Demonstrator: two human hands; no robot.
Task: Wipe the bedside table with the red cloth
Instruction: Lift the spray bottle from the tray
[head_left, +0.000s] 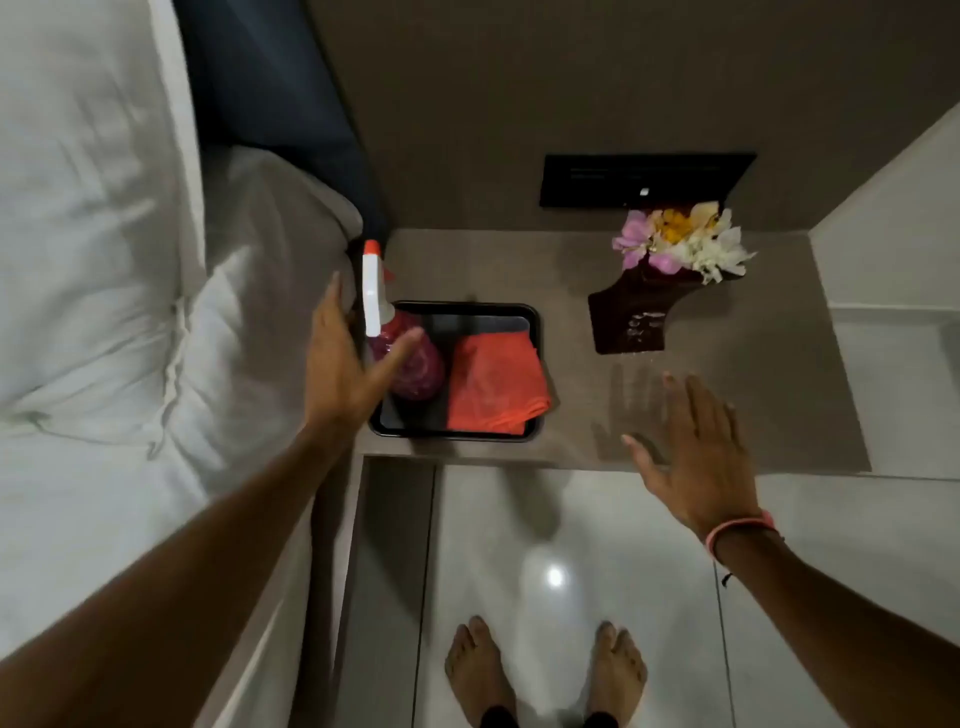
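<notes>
The bed (93, 260) lay along the desk's (727, 384) left edge. A black tray (530, 322) sat at the desk's front left corner. In the tray's right half lay the folded red cloth (493, 384), long axis running front to back. A spray bottle (410, 358) stood beside it, nozzle pointing backward. The left hand (343, 364) spread open beside the bottle, holding nothing. The right hand (696, 452) hovered open and empty over the front edge.

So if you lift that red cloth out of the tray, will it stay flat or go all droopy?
Probably droopy: the red cloth lies soft and folded in the black tray, one corner sagging over the rim. It looks thin, so likely light. It seems unlikely to slip, though the picture is blurry.
</notes>
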